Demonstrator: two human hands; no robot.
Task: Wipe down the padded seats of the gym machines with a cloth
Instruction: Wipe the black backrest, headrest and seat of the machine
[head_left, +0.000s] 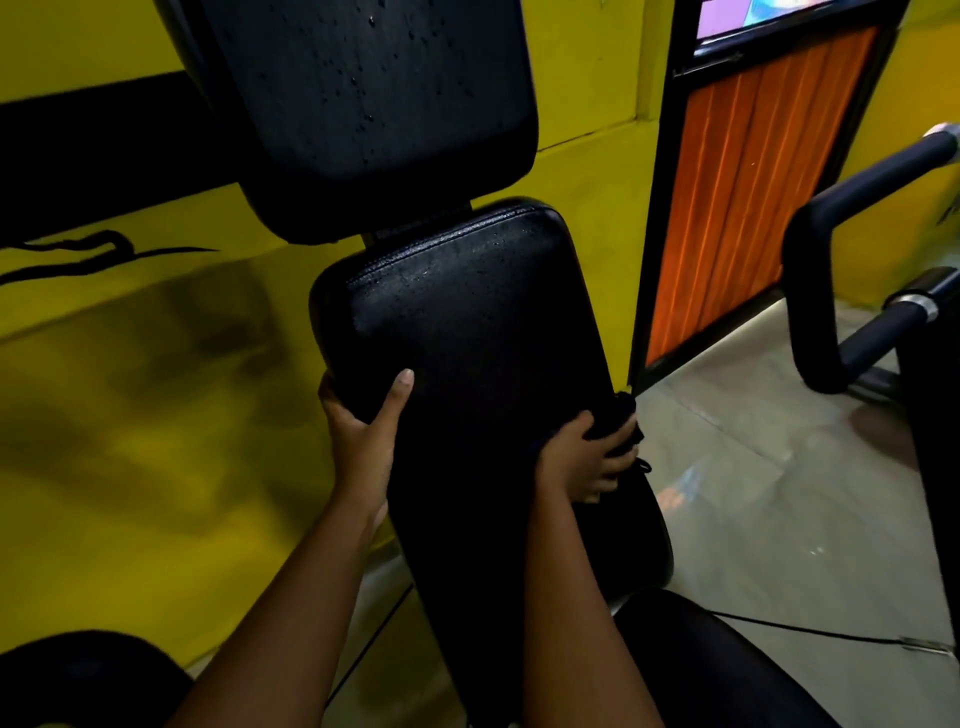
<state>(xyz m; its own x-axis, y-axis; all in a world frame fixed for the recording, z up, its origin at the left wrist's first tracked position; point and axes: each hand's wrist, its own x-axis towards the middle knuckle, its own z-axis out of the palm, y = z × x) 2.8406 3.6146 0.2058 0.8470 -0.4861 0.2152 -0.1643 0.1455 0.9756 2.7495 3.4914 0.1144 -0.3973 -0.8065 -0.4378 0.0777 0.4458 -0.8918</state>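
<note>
droplets bead the black padded seat (467, 322); left grip (363, 421) clasps its edge, right grip (582, 457) clamps a dark cloth (621, 415).

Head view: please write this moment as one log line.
left hand: grips seat pad edge | right hand: holds cloth at right edge | back pad: droplets

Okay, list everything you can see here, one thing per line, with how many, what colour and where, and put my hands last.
long pad: one, black, centre, some droplets near its top
upper pad: one, black, top centre, speckled with droplets
cloth: one, dark, at the long pad's right edge
wall: one, yellow with black markings, left
slatted panel: one, orange in a black frame, right
padded bars: two visible, black with chrome collars, far right
floor: grey, lower right
left hand: grips the long pad's left edge
right hand: holds the cloth against the pad
</note>
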